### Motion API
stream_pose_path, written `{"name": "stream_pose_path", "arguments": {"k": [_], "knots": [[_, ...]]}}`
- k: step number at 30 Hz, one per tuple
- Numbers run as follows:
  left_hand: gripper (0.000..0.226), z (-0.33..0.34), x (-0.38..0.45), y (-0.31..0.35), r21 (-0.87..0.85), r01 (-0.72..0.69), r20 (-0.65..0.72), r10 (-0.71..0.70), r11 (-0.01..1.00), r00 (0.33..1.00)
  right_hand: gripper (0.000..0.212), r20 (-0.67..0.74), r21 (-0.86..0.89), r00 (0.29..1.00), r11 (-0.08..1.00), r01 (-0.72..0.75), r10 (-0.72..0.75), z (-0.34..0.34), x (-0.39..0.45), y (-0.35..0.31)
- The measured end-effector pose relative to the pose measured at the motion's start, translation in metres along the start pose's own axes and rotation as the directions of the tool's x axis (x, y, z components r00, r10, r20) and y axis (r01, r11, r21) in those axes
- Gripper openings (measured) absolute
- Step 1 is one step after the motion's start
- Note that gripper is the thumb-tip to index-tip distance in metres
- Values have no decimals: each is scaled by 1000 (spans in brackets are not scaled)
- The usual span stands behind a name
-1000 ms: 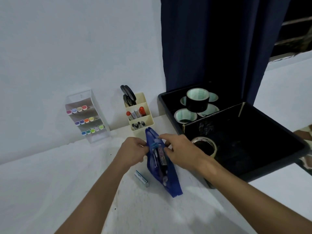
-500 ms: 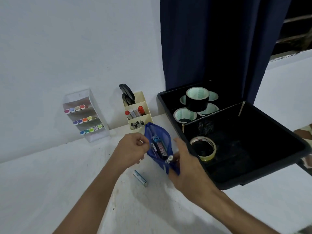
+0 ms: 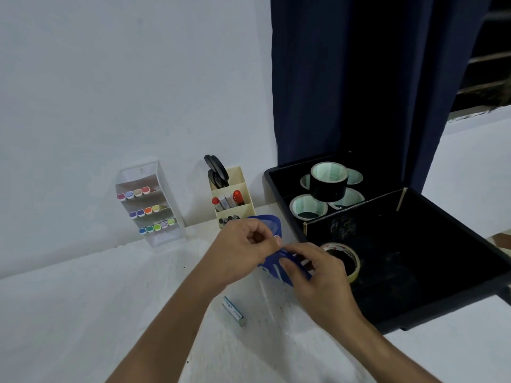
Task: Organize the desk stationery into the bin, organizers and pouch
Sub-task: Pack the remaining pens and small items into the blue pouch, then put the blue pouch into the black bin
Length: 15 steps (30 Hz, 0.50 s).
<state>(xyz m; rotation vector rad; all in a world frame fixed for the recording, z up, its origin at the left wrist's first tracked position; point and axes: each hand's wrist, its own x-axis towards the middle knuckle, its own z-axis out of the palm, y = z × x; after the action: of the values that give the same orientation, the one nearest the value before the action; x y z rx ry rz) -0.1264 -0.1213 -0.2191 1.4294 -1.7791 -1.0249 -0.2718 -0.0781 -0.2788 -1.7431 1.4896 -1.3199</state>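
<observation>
Plainly soft: blue mesh pouch (image 3: 272, 246) at frame centre, limp, light, sags; best taken at top edge. Left hand (image 3: 243, 251) grip pinching edge, right hand (image 3: 318, 275) grip curled round body. Small eraser (image 3: 233, 310) on white surface (image 3: 83, 313) below. Rigid black bin (image 3: 442, 294) right, tape rolls inside.

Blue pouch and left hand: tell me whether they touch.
Touching. The head view shows the left hand pinching the blue pouch at its upper edge, with no gap between fingertips and fabric.
</observation>
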Motion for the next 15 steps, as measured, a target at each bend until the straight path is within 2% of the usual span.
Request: {"name": "stream_pose_path", "arguments": {"k": [2,3,6,8,13,14,15], "knots": [[21,3,5,1,-94,73,-49,-78,993,996,16,-52,12,999,1000,19,-18,-1,3,0],[21,6,9,-1,-110,92,-118,-105,990,988,13,-93,29,995,999,30,-27,-2,4,-1],[19,13,20,-13,93,112,-383,-69,989,921,8,-226,107,974,993,46,-21,-12,13,-9],[17,10,21,-22,160,123,-489,-29,979,872,7,-290,124,956,989,80,-41,-26,23,-11],[19,-10,24,-31,114,149,-579,-56,982,814,11,-391,236,915,950,203,-98,-67,43,-17],[22,-10,25,-27,28,121,-567,-84,992,820,14,-409,260,907,939,225,-104,-74,47,-18],[24,-8,26,-19,-137,82,-527,-143,987,838,16,-423,300,901,923,240,-96,-80,52,-20]]}}
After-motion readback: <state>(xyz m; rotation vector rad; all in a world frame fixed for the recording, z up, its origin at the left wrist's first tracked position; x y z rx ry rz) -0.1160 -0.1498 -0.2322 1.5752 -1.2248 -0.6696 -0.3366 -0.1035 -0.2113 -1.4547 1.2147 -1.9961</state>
